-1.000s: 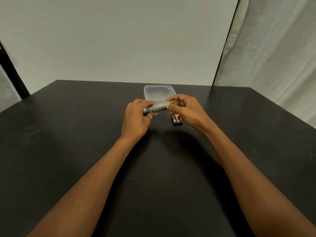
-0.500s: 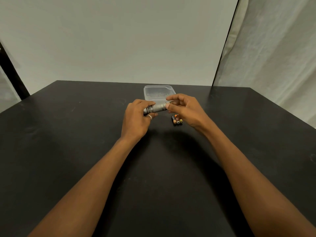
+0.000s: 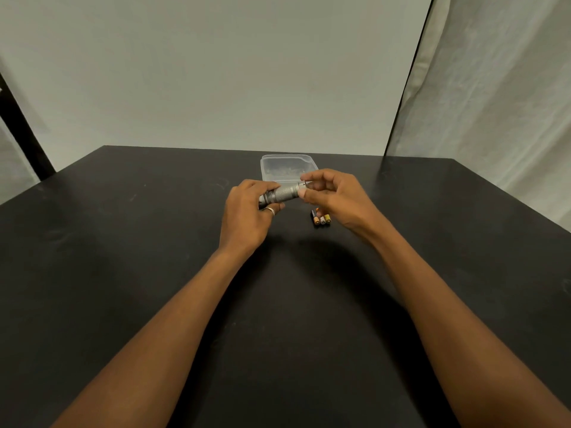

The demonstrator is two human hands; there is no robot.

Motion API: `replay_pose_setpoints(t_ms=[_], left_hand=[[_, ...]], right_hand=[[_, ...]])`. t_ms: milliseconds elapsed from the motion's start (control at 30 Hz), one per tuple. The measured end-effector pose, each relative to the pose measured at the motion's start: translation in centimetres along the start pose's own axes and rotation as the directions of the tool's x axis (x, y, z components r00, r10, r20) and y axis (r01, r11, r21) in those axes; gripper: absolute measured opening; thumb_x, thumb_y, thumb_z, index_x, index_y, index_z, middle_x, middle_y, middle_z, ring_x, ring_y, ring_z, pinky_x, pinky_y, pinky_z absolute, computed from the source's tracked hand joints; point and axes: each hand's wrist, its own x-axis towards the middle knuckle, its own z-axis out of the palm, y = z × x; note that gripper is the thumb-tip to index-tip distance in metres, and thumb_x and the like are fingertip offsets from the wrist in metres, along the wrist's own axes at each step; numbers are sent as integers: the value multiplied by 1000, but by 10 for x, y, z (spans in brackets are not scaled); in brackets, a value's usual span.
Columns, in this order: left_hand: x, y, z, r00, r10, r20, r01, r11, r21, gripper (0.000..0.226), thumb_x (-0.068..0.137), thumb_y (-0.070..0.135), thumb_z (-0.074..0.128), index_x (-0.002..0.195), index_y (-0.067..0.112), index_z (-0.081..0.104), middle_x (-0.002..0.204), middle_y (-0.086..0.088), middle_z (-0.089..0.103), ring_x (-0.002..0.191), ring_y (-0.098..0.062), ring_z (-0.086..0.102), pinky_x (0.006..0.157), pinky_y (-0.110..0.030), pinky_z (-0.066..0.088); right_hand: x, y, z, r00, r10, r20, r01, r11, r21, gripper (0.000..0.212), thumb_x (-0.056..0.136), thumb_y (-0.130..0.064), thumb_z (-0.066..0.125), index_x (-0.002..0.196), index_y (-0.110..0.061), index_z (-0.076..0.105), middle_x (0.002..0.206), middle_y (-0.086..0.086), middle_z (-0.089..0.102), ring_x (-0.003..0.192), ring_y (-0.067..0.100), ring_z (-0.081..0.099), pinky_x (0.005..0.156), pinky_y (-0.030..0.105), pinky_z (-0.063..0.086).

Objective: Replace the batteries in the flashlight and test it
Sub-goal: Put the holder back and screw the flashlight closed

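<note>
Head view: flashlight held over counter

Left hand [image 3: 247, 211] wraps the flashlight [image 3: 282, 194] body; right hand [image 3: 335, 197] fingers [image 3: 309, 193] pinch its end. Flashlight sits just in front of the plastic container [image 3: 287, 166]; batteries [image 3: 321, 218] lie on the counter [image 3: 123, 273] below-right of the flashlight.

Hiding flashlight [image 3: 282, 194] head end inside left hand [image 3: 247, 216]; covering tail end w/ right hand [image 3: 332, 199] fingertips. Blocking part of batteries [image 3: 321, 218], centre frame; labels too small. Blurring contents of clear container [image 3: 289, 169].
</note>
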Motion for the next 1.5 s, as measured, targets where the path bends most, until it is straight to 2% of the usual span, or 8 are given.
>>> replay_pose_setpoints(t_ms=[333,567,700,800,900,1000,1267,1500], left_hand=[[0,0,0,1000,10,17,-10,1000,25,39,84,17,82,122,18,72,116,-3,69,104,-21,57,88,-23,40],[1,-1,0,1000,2,6,-2,1000,15,39,83,16,83,121,16,73,115,-5,70,105,-23,60,89,-24,42],[0,-1,1,1000,11,14,-12,1000,20,39,84,17,82,121,17,72,115,-4,70,105,-22,58,88,-22,39],[0,-1,1,1000,10,11,-11,1000,15,39,84,16,82,122,17,72,115,-4,69,104,-21,58,87,-22,39],[1,-1,1,1000,8,3,-8,1000,14,39,84,16,82,121,16,72,115,-4,70,104,-22,58,87,-23,40],[1,-2,2,1000,5,3,-5,1000,13,38,84,16,82,121,16,73,115,-4,70,104,-21,59,87,-22,40],[0,-1,3,1000,18,6,-18,1000,8,39,83,16,83,121,17,72,114,-3,69,101,-17,56,86,-22,39],[1,-1,2,1000,14,3,-14,1000,2,38,83,17,82,120,16,73,113,-3,70,103,-21,59,87,-24,43]], right_hand=[[-3,4,4,990,-15,-143,-31,950,-312,50,97,-58,58,87,-12,76,75,2,77,62,4,71,56,15,55],[-2,1,-1,1000,-17,-14,16,999,-48,21,90,-14,78,111,-13,73,98,8,76,81,11,71,56,9,47],[-4,2,4,996,-5,-88,-18,965,-262,36,96,-47,66,89,-13,75,78,2,76,68,12,71,68,29,58],[-4,3,4,992,-19,-128,-24,946,-324,50,97,-59,56,85,-14,74,74,-1,75,69,11,72,66,27,57],[-1,3,0,999,-24,-28,20,989,-150,18,95,-37,71,105,-22,72,92,-2,75,77,6,72,61,14,50],[1,5,-2,998,-55,25,56,996,-74,20,91,-18,77,109,-22,71,102,8,74,84,11,70,65,13,51],[-4,5,6,992,-35,-118,3,964,-267,43,96,-57,61,86,-16,72,69,-2,72,56,3,67,53,15,51],[-1,5,1,998,-65,20,67,985,-157,25,93,-23,76,115,-12,70,96,8,75,83,14,71,76,28,60]])
